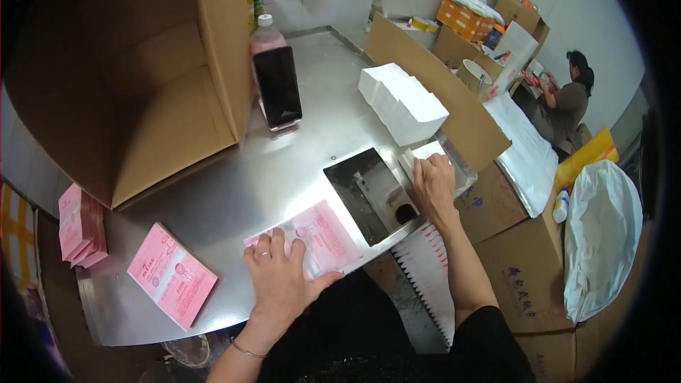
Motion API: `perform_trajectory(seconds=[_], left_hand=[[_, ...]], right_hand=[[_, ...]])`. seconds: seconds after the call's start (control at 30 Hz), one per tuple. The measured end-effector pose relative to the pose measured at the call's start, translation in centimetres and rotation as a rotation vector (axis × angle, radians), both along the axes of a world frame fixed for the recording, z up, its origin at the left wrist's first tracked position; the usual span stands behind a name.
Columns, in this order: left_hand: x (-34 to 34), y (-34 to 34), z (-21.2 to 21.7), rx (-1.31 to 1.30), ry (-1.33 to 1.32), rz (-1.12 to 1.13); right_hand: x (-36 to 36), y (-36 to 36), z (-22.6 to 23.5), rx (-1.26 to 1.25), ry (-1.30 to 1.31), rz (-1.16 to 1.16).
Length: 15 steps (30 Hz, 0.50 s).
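My left hand (pixel 277 262) lies with spread fingers on a pink and clear printed plastic pouch (pixel 328 235) at the metal table's front edge. My right hand (pixel 434 183) is closed over a small white paper stack (pixel 428 150) just right of the rectangular opening (pixel 372 195) in the tabletop. The hand covers much of that stack. Beyond it stands a larger block of white folded paper (pixel 403 103). Left of my left hand lies a pile of similar pink pouches (pixel 172 275). Another pink bundle (pixel 81 225) sits at the far left edge.
A large open cardboard box (pixel 170 135) stands on the table's left. A phone (pixel 277 86) leans upright before a bottle (pixel 265 32). A cardboard flap (pixel 440 85) borders the right side. Cartons (pixel 521 269) and a white plastic bag (pixel 603 241) stand at right; another person (pixel 567 99) sits beyond.
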<state>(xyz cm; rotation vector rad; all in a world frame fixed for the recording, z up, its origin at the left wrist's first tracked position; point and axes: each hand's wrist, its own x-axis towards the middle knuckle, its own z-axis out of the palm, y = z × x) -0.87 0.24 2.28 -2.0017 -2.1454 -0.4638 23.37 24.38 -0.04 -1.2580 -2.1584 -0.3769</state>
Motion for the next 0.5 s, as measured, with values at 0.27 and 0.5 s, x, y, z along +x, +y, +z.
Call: perform_trajectory(seconds=[0.27, 0.5], left_hand=[[-0.7, -0.9, -1.6, 0.002, -0.108, 0.014], [0.1, -1.4, -2.0, 0.024, -0.234, -0.179]], right_hand=[[0.7, -0.3, -0.7, -0.017, 0.119, 0.09], [-4.7, -6.6, -0.6, 0.003, 0.175, 0.569]])
